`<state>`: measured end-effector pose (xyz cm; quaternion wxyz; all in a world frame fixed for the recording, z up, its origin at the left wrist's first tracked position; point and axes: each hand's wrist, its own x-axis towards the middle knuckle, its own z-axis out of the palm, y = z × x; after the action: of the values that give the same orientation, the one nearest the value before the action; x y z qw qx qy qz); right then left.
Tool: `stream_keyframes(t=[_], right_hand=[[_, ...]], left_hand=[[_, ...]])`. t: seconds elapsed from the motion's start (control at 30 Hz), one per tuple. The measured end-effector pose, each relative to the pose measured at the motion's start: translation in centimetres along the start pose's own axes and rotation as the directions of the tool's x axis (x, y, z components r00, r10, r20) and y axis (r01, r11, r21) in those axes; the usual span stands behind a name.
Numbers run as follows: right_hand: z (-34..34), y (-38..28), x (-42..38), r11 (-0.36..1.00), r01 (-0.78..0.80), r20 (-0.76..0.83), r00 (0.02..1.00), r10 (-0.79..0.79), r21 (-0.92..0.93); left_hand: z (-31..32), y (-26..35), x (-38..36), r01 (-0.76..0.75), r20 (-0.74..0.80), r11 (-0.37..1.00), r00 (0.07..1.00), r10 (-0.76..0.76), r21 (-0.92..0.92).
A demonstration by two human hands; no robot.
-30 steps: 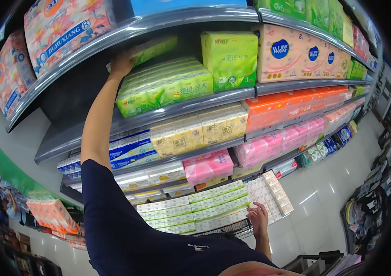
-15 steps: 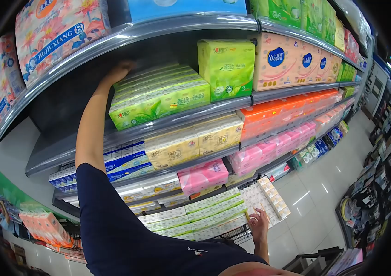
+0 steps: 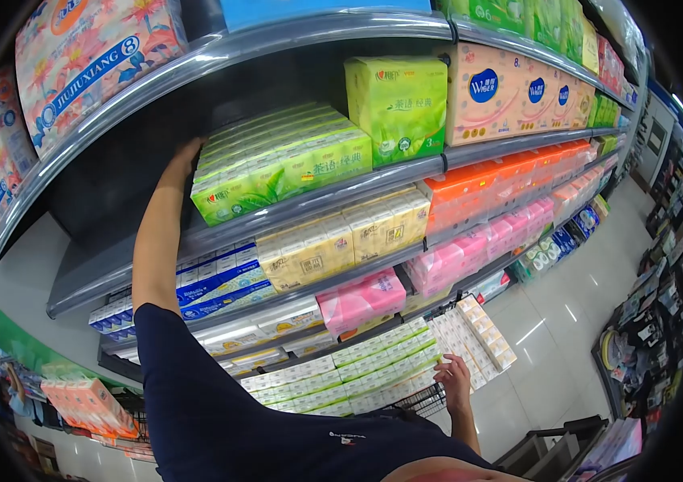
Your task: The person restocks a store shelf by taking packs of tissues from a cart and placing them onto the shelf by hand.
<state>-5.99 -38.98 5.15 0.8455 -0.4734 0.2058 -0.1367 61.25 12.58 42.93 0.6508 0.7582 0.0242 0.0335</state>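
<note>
Now reaching onto the shelf (image 3: 96, 283) with left hand (image 3: 189, 154) beside green tissue packs (image 3: 281, 165), can't tell how wide; hovering with right hand (image 3: 454, 380) half-open by white tissue packs (image 3: 458, 341).

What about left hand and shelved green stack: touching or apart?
Cannot tell: the head view shows the left hand at the edge of the green stack, but blur hides any contact or gap.
</note>
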Motion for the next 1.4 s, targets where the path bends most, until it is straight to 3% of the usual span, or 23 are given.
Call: stream_keyframes(t=[0.3,0.37,0.4,0.47,0.77,0.87,1.0,1.2,1.27,1.4], right_hand=[[-0.3,0.3,-0.4,1.000,0.005,-0.011,1.000,-0.005,0.009],[-0.3,0.3,-0.5,1.000,0.004,-0.009,1.000,-0.004,0.015],[-0.3,0.4,-0.6,1.000,0.001,-0.009,1.000,-0.001,0.020],[-0.3,0.3,-0.8,1.000,-0.006,0.001,1.000,0.006,0.008],[-0.7,0.9,-1.0,1.000,0.004,0.008,1.000,-0.004,0.031],[-0.7,0.6,-1.5,1.000,0.010,0.007,1.000,-0.010,0.029],[-1.3,0.5,-2.2,0.999,0.007,-0.019,1.000,-0.006,0.033],[-1.5,0.6,-2.2,0.997,-0.014,-0.035,0.999,0.016,0.070],[-1.4,0.5,-2.0,0.997,-0.012,-0.026,1.000,0.014,0.073],[-1.2,0.7,-2.0,0.997,-0.007,0.001,1.000,0.007,0.075]], left_hand=[[2.6,2.3,-3.3,-0.034,-0.054,0.992,0.998,0.041,0.123],[2.6,1.9,-1.4,-0.052,-0.141,0.947,0.985,0.102,0.317],[2.7,1.9,-1.9,-0.051,-0.138,0.946,0.985,0.100,0.319],[3.0,2.2,-3.6,0.024,-0.004,0.993,1.000,-0.023,0.116],[1.0,1.1,1.0,0.116,0.164,0.992,0.981,-0.106,-0.053],[-0.6,0.0,5.2,0.101,0.140,0.992,0.986,-0.090,-0.072],[-0.1,1.1,2.8,0.060,0.198,0.998,0.978,-0.063,0.021],[-0.2,0.8,2.5,0.033,0.129,0.996,0.991,-0.043,0.081],[-0.8,0.1,3.2,0.037,0.094,0.998,0.995,-0.032,-0.050],[0.7,1.2,0.6,0.049,0.081,0.997,0.996,-0.044,-0.066]])
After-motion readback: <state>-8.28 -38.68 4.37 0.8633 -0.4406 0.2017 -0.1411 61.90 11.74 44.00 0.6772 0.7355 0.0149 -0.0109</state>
